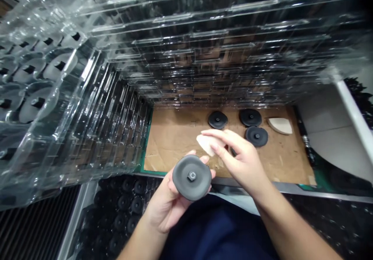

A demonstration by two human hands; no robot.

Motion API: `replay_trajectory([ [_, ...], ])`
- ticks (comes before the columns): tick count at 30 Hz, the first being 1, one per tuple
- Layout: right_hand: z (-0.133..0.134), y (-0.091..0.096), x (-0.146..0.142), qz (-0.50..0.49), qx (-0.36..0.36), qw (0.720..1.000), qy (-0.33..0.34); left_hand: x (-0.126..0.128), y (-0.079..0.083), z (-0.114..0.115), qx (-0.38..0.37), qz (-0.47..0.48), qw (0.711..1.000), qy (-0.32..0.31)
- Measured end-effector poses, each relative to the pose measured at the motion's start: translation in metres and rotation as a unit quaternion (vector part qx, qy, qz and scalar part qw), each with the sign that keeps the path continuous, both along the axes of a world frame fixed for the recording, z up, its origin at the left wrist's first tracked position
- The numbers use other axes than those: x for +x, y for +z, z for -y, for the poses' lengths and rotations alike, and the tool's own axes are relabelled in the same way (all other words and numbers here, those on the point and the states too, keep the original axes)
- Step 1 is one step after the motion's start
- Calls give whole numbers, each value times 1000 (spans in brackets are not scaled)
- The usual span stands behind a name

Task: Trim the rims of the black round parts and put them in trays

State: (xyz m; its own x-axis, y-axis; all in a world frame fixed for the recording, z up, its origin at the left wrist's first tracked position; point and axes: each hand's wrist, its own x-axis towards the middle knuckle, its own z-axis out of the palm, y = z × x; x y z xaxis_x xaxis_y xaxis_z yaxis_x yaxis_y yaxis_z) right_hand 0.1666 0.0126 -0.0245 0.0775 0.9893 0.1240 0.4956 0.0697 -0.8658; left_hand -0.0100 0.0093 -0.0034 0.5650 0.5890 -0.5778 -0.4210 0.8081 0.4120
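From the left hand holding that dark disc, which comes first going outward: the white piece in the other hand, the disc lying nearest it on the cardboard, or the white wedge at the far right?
Seen from the head camera, starting at the left hand:
1. White piece, just above it, in the right hand.
2. Disc on the cardboard, farther up, centre.
3. White wedge, far right of the cardboard.

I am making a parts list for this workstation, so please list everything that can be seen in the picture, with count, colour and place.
Disc with hex nut: one, dark grey, held in the left hand.
White pad: one, at the right hand's fingertips.
Loose discs: three, black, on the cardboard, far side.
White wedge piece: one, on the cardboard, right.
Cardboard sheet: one, brown, on the bench.
Clear plastic trays: many, stacked behind and at left; exact count cannot be told.
Boxed discs: many, black, below the bench at left.
Left hand: grips the disc.
Right hand: fingers on the pad.
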Motion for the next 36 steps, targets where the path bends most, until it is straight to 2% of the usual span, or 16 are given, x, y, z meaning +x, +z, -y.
replay_trajectory([
  [3, 12, -40, -9, 18, -61, 998, 10, -4, -4, 0, -1, 10, 1000, -8],
  [6, 27, -71, -20, 73, -61, 995, -21, -6, -7, -1, 5, 34, 999, 6],
  [10, 40, -86, -31, 123, -48, 991, -33, -6, -10, -2, 20, 27, 999, 27],
  [14, 31, -89, -30, 143, -42, 988, -41, -8, -16, -2, 8, -19, 997, 73],
  [16, 19, -83, -26, 136, -40, 989, -47, -9, -20, -1, -2, -31, 994, 100],
  [18, 8, -66, -24, 116, -35, 991, -50, -9, -23, 1, 1, -30, 993, 118],
  [21, 4, -21, -27, 70, -5, 996, -47, -9, -23, 3, 20, -36, 990, 134],
  [24, 13, 25, -39, 4, 80, 996, 25, -6, -19, 2, 20, -49, 991, 125],
  [26, 19, 44, -44, -21, 92, 992, 79, -3, -16, 1, 15, -52, 993, 109],
  [28, 19, 52, -46, -22, 38, 992, 120, 0, -14, 0, 21, -59, 992, 112],
  [30, 15, 53, -47, -15, 11, 992, 123, 4, -12, 0, 41, -57, 991, 113],
  [33, 10, 51, -47, -4, 98, 994, 45, 8, -11, 3, 65, -24, 994, 84],
  [34, 12, 51, -45, -17, 115, 992, 47, 8, -11, 3, 72, -13, 994, 77],
  [36, 20, 52, -38, -54, 91, 989, 101, 5, -11, 4, 82, 1, 994, 77],
])
